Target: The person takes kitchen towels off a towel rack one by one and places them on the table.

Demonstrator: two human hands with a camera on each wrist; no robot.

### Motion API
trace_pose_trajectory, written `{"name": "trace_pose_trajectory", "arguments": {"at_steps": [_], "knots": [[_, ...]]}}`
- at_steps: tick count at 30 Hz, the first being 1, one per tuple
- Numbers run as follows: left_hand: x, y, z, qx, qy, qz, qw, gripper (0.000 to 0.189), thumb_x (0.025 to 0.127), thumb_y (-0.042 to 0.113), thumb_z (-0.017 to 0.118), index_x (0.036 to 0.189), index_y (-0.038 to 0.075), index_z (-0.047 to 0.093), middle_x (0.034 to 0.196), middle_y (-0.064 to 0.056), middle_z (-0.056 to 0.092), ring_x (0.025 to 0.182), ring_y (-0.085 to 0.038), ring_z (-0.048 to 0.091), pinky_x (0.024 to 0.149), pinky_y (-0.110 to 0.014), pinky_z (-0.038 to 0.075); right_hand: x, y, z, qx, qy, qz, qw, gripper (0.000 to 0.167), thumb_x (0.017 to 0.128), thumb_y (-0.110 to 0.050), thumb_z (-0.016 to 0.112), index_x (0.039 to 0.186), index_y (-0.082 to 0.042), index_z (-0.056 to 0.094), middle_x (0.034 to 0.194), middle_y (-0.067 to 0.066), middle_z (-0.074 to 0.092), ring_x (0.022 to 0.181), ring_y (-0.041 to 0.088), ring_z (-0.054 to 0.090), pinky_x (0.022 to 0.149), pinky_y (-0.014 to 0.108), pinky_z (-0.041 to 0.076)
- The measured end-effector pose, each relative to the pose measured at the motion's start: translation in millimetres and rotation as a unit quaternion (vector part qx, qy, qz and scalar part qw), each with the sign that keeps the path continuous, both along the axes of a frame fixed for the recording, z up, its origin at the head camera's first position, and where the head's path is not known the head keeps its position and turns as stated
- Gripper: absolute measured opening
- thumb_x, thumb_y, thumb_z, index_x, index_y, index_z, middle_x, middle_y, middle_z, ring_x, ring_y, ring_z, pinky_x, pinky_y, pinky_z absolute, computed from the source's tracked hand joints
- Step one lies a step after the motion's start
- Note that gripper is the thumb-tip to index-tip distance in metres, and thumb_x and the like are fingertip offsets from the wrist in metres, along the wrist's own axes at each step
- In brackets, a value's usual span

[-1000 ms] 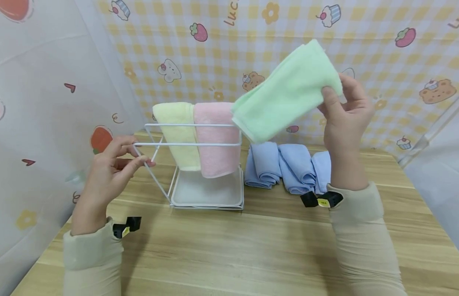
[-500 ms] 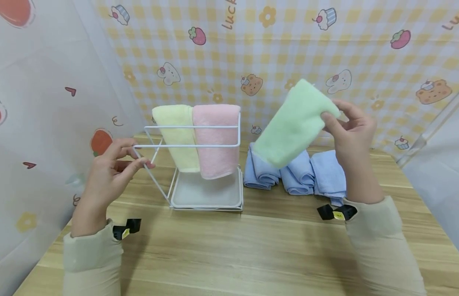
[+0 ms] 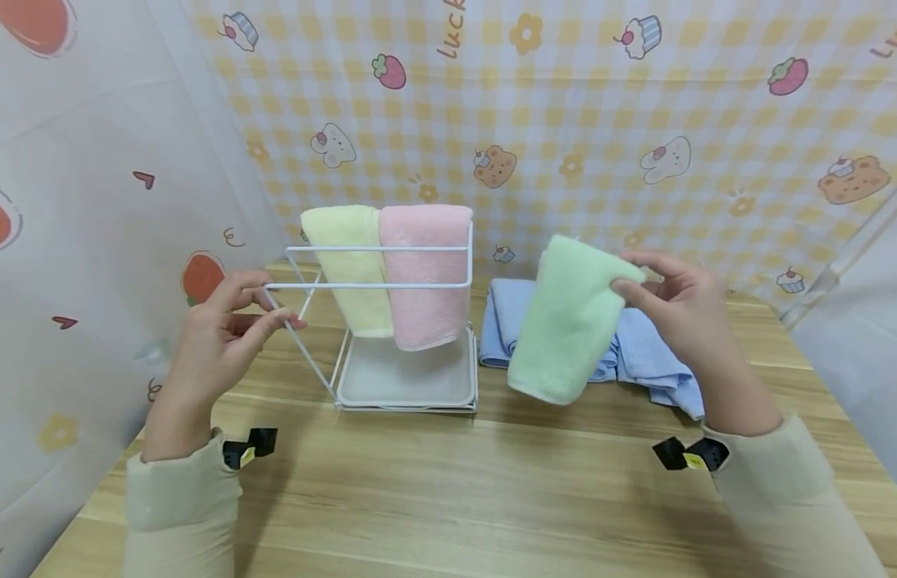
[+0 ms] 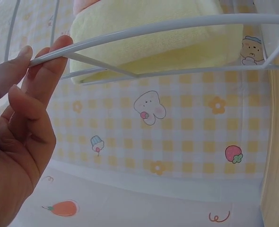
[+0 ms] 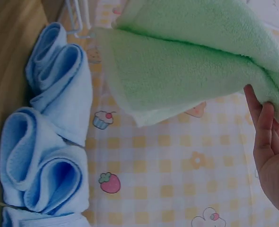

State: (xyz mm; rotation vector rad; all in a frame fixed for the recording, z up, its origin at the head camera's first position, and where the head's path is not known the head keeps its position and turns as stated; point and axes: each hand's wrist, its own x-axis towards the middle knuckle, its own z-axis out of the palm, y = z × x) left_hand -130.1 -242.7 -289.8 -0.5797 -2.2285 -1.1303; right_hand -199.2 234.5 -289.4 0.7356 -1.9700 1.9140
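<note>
My right hand (image 3: 682, 309) pinches a folded green towel (image 3: 567, 321) by its upper right corner; the towel hangs in the air, in front of the blue towels. With thumb and fingers my left hand (image 3: 227, 337) grips the left side bar of a white wire rack (image 3: 368, 286). Over the rack hang a yellow towel (image 3: 350, 273) and, touching it on the right, a pink towel (image 3: 428, 281). In the left wrist view the thumb and fingertips close on the bar (image 4: 144, 30), below the yellow towel (image 4: 153, 33).
Several folded blue towels (image 3: 654, 361) lie right of the rack, partly hidden by the green towel. They show in the right wrist view as rolled blue towels (image 5: 45, 161). A white tray (image 3: 405, 377) sits in the rack's base. A patterned cloth (image 3: 585, 104) hangs behind the wooden table (image 3: 419, 490).
The right hand has lowered the green towel from beside the rack's top and shifted right, so the towel now hangs more steeply. The left hand and rack have stayed in place.
</note>
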Motion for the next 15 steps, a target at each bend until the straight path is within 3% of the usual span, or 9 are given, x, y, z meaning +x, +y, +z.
{"name": "trace_pose_trajectory", "arguments": {"at_steps": [4, 7, 11, 15], "knots": [[0.4, 0.1, -1.4, 0.002, 0.002, 0.000, 1.0000, 0.038, 0.081, -0.022, 0.067, 0.115, -0.008, 0.055, 0.085, 0.016, 0.062, 0.076, 0.012, 0.068, 0.044, -0.018, 0.033, 7.7, -1, -8.3, 0.057, -0.031, 0.028, 0.9975, 0.026, 0.089, 0.012, 0.065, 0.111, 0.001, 0.071, 0.105, -0.005, 0.073, 0.073, 0.008, 0.073, 0.070, 0.019, 0.058], [0.3, 0.1, -1.9, 0.001, 0.004, 0.000, 1.0000, 0.037, 0.082, -0.020, 0.067, 0.115, -0.008, 0.055, 0.085, 0.015, 0.062, 0.076, 0.012, 0.068, 0.044, -0.018, 0.032, 12.5, -5, -13.6, 0.083, -0.045, 0.050, 0.9943, 0.025, 0.089, 0.012, 0.066, 0.111, 0.001, 0.071, 0.104, -0.005, 0.072, 0.069, 0.009, 0.071, 0.061, 0.018, 0.055], [-0.7, -0.2, -1.4, -0.002, 0.009, -0.003, 1.0000, 0.033, 0.085, -0.013, 0.069, 0.116, -0.008, 0.055, 0.086, 0.011, 0.062, 0.078, 0.012, 0.068, 0.047, -0.016, 0.035, 17.8, -10, -19.1, 0.092, -0.053, 0.081, 0.9911, 0.025, 0.088, 0.013, 0.065, 0.110, 0.002, 0.070, 0.103, -0.004, 0.071, 0.062, 0.010, 0.067, 0.055, 0.020, 0.051], [-1.4, -0.2, -1.4, 0.001, 0.013, -0.007, 0.9999, 0.036, 0.084, -0.016, 0.068, 0.116, -0.009, 0.055, 0.086, 0.010, 0.062, 0.079, 0.012, 0.068, 0.049, -0.015, 0.036, 22.4, -14, -23.4, 0.092, -0.052, 0.117, 0.9875, 0.029, 0.087, 0.015, 0.065, 0.112, 0.001, 0.070, 0.105, -0.004, 0.070, 0.065, 0.011, 0.069, 0.059, 0.021, 0.056]]}}
